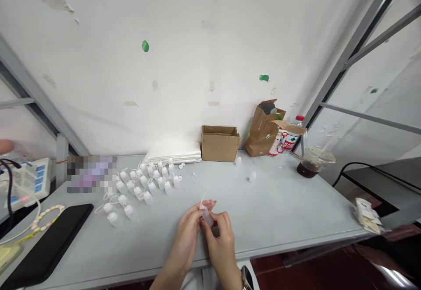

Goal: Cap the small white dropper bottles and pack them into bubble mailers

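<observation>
Near the table's front edge, a small translucent white bottle (206, 216) with a thin strap standing up from its neck is held between both hands. My left hand (188, 225) has its fingers closed around the neck end. My right hand (221, 233) pinches the lower body from the other side. To the left stand several similar small white bottles (151, 187) with looped straps, grouped in loose rows. Two capless-looking translucent pieces, one farther back (238, 161) and one nearer (252, 177), are on the table to the right.
A cardboard box (220, 145) and a stack of white sheets (174, 153) stand against the wall. At the right are a brown paper bag (263, 132) and a plastic cup of dark drink (314, 163). A black slab-like object (52, 242) lies at the left edge beside a power strip (41, 176).
</observation>
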{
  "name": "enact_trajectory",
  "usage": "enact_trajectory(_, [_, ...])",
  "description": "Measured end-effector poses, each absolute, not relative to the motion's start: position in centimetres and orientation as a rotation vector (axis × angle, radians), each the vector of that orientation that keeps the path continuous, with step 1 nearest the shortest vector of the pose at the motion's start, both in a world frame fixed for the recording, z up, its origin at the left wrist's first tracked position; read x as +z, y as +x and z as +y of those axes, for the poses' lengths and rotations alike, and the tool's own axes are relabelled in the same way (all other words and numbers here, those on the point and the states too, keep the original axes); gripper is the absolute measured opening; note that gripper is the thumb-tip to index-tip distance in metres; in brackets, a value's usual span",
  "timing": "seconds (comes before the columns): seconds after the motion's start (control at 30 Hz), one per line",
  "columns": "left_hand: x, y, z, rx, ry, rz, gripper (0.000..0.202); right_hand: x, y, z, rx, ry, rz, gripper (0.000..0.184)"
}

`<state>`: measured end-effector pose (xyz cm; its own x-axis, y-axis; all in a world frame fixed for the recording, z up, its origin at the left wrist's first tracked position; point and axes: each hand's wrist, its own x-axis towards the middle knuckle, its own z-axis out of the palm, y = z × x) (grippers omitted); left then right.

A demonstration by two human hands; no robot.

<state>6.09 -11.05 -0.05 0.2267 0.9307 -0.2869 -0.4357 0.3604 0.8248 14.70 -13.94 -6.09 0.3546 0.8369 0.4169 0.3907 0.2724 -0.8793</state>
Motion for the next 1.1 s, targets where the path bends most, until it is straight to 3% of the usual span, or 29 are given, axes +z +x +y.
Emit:
enact_trajectory(0.43, [-0.6,5.5,-11.0,1.024,0.673,0.830,0.032,-5.7,15.0,-13.7,0.607,-1.319,-1.124,0.008])
enact_trajectory(0.7, [-1.2,5.5,-10.2,1.006,0.582,0.789,0.024,-5.8,15.3,-13.5,0.733,-1.327,-1.043,0.011])
enact_trajectory(1.1, [-1.5,5.1,-9.8,0.944,0.571,0.730,0.023,-4.4,16.6,-12.9,1.244,-1.033,-0.879,0.020])
